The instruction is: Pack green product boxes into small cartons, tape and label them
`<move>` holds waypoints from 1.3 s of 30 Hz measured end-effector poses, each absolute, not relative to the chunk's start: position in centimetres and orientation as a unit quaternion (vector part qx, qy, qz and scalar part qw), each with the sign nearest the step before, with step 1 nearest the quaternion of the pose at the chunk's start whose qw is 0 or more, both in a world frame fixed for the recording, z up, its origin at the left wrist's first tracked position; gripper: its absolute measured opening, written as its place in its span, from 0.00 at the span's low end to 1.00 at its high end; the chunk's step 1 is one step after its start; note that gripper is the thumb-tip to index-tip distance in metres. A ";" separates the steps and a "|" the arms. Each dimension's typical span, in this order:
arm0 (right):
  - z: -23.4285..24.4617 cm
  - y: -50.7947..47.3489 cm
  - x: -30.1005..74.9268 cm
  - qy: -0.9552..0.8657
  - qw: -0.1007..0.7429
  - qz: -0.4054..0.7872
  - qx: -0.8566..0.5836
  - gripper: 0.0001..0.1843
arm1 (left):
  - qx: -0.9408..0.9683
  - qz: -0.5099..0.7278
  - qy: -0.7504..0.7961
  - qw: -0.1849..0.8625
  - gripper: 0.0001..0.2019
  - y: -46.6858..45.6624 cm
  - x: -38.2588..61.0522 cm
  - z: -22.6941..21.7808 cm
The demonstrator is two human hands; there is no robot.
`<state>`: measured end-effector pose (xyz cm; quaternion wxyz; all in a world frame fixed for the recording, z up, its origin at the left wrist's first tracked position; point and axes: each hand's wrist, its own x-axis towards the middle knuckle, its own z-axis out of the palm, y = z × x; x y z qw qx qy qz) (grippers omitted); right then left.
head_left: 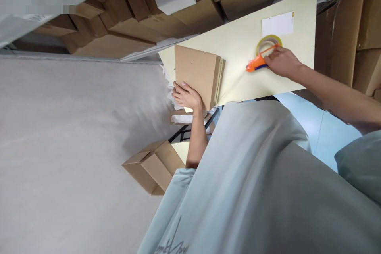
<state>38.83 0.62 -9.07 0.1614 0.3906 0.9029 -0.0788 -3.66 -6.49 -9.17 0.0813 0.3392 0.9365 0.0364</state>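
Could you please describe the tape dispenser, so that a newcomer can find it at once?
Find the pale tabletop, then the right hand over its right part. That hand holds the tape dispenser, just below a white card in the picture. Its bright orange body sets it apart from the plain brown cardboard to its left.

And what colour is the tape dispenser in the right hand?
The tape dispenser is mostly orange, shown in the head view.
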 end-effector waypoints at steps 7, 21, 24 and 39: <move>-13.6 10.7 29.1 0.888 0.114 -0.163 0.415 0.23 | 0.345 0.031 0.935 0.071 0.29 -6.5 -3.8 -9.2; -11.4 4.7 28.7 0.926 0.189 -0.174 0.275 0.23 | 0.504 0.039 0.847 0.167 0.28 -4.6 -7.6 -7.2; -10.4 -1.5 26.4 0.938 0.188 -0.191 0.218 0.26 | 0.583 0.057 0.783 0.209 0.27 -3.2 -5.7 -6.4; -10.0 -10.3 24.3 0.940 0.131 -0.223 0.222 0.32 | 0.650 0.021 0.716 0.253 0.31 -7.3 4.0 -6.9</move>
